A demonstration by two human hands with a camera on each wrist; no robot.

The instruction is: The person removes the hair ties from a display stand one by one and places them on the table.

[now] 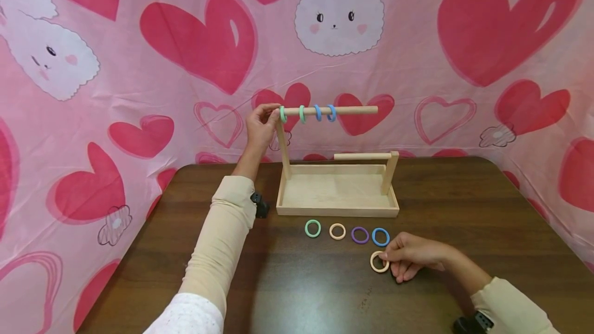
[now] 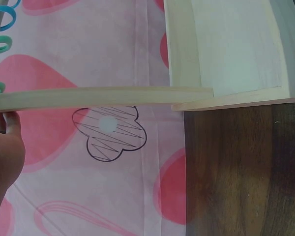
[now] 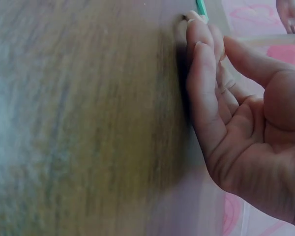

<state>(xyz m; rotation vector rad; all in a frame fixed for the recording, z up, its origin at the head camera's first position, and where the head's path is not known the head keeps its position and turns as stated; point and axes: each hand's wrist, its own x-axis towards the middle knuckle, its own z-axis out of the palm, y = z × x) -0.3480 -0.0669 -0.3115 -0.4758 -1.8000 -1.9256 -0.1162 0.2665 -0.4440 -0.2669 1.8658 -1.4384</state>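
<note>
My left hand [image 1: 262, 122] grips the top of the tall left post of a wooden ring stand [image 1: 283, 151], where the upper rod [image 1: 355, 110] begins. Two green rings [image 1: 302, 114] and two blue rings [image 1: 331, 113] hang on that rod, the leftmost green one close to my fingertips. Low at the right, my right hand [image 1: 415, 254] pinches a beige ring [image 1: 373, 266] by its right side, at the table. In the left wrist view the post [image 2: 103, 97] crosses above the hand [image 2: 7, 152]. The right wrist view shows the curled fingers [image 3: 204, 83], the ring hidden.
In front of the stand's tray [image 1: 339, 212] lie a green ring [image 1: 307, 233], a beige ring [image 1: 331, 234], a purple ring [image 1: 353, 237] and a blue ring [image 1: 374, 239] in a row. A shorter rod [image 1: 362, 156] juts leftward from the right post [image 1: 390, 174]. A patterned cloth hangs behind the table.
</note>
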